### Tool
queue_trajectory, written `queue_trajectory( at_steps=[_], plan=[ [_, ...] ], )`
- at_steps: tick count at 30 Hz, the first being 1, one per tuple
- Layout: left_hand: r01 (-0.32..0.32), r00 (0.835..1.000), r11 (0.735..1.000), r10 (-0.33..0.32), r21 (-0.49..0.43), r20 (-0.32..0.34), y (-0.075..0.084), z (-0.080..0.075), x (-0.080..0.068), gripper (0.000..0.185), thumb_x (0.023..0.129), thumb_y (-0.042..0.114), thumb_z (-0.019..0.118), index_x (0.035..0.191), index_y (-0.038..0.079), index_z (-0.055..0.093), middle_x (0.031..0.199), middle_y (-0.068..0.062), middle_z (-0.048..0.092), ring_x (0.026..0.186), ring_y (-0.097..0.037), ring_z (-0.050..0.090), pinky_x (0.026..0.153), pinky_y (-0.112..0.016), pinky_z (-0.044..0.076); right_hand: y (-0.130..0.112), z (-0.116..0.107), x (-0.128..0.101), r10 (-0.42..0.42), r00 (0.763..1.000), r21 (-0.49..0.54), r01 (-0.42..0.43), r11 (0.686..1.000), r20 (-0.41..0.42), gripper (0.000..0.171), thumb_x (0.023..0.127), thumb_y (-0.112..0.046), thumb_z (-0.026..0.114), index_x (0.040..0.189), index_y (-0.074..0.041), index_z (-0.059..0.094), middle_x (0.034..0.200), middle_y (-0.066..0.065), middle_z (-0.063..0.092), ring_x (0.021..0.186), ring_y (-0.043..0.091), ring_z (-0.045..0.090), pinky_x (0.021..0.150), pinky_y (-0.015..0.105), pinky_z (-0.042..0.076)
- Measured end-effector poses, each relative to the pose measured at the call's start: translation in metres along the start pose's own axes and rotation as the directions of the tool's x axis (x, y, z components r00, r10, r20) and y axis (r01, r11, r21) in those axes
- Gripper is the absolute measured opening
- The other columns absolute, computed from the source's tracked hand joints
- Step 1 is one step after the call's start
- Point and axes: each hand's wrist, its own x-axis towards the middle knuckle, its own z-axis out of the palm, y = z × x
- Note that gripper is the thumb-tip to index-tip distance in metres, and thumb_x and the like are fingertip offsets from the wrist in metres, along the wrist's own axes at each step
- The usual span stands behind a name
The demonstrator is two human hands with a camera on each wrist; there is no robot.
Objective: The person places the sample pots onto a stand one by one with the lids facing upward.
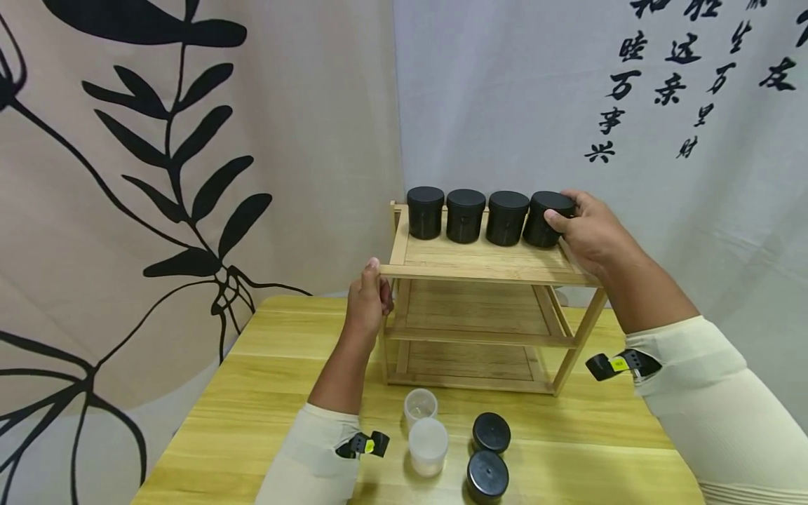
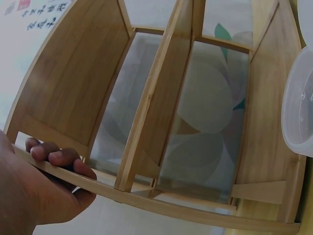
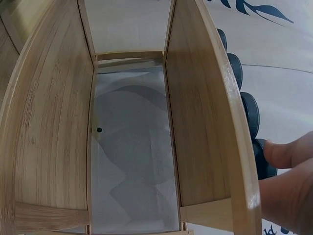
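Head view, from the bottom of the frame upward: two black jars [image 1: 489, 456] and two clear plastic cups [image 1: 424, 431] stand loose on the wooden table [image 1: 252, 393], just in front of the rack, probably kept within easy reach of both arms. Above them, in the middle of the frame, stands a three-shelf bamboo rack [image 1: 480, 308]. The left hand [image 1: 368, 298] grips the front left corner of its top shelf, fingers curled over the rail as the left wrist view confirms, which looks like a way of steadying the light rack. Higher, at centre right, the right hand [image 1: 590, 228] is closed round the rightmost jar [image 1: 548, 219] of a row [image 1: 466, 214] of four black jars on the top shelf; that jar leans slightly, so it seems to be only partly resting on the wood. The other three stand upright, close together. The two hands are well apart, at opposite ends of the shelf. Behind hang printed curtains [image 1: 158, 140].
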Motion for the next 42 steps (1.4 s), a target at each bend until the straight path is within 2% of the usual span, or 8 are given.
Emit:
queue_trajectory(
  at_steps=[16, 24, 32, 42],
  plan=[
    [0.003, 1.000, 1.000, -0.003, -0.014, 0.002, 0.000, 0.001, 0.000, 0.065, 0.112, 0.056, 0.032, 0.063, 0.014, 0.042, 0.059, 0.003, 0.040, 0.055, -0.015, 0.034, 0.058, -0.030, 0.033, 0.001, -0.001, 0.001, 0.007, 1.000, -0.029, -0.006, 1.000, 0.019, 0.074, 0.117, -0.012, 0.038, 0.173, -0.004, -0.011, 0.182, 0.025, -0.003, 0.171, 0.036, 0.011, 0.137, 0.041, 0.025],
    [0.006, 1.000, 1.000, -0.006, -0.002, 0.005, 0.000, 0.000, 0.001, 0.065, 0.112, 0.057, 0.032, 0.064, 0.014, 0.042, 0.059, 0.003, 0.039, 0.056, -0.015, 0.034, 0.059, -0.030, 0.033, 0.001, -0.004, -0.001, 0.032, 0.999, -0.052, -0.030, 0.998, 0.030, 0.079, 0.118, -0.013, 0.039, 0.172, -0.007, -0.018, 0.182, 0.022, -0.008, 0.172, 0.035, 0.002, 0.138, 0.041, 0.020],
    [0.008, 1.000, 1.000, -0.008, -0.015, 0.018, -0.001, 0.000, 0.000, 0.066, 0.112, 0.058, 0.032, 0.065, 0.013, 0.042, 0.060, 0.002, 0.039, 0.056, -0.015, 0.033, 0.059, -0.031, 0.032, 0.002, -0.008, -0.008, 0.051, 0.998, -0.138, -0.047, 0.989, 0.028, 0.095, 0.115, -0.013, 0.051, 0.168, -0.012, -0.028, 0.181, 0.020, -0.019, 0.171, 0.041, -0.011, 0.139, 0.054, 0.014],
    [0.005, 1.000, 1.000, -0.005, -0.006, 0.017, -0.001, 0.000, 0.000, 0.066, 0.111, 0.059, 0.032, 0.065, 0.013, 0.042, 0.060, 0.001, 0.040, 0.056, -0.015, 0.033, 0.058, -0.031, 0.032, 0.004, -0.011, -0.015, 0.042, 0.999, -0.148, -0.046, 0.988, -0.029, 0.103, 0.112, -0.015, 0.060, 0.170, -0.014, -0.024, 0.183, 0.013, -0.016, 0.171, 0.037, -0.013, 0.139, 0.057, 0.009]
  ],
)
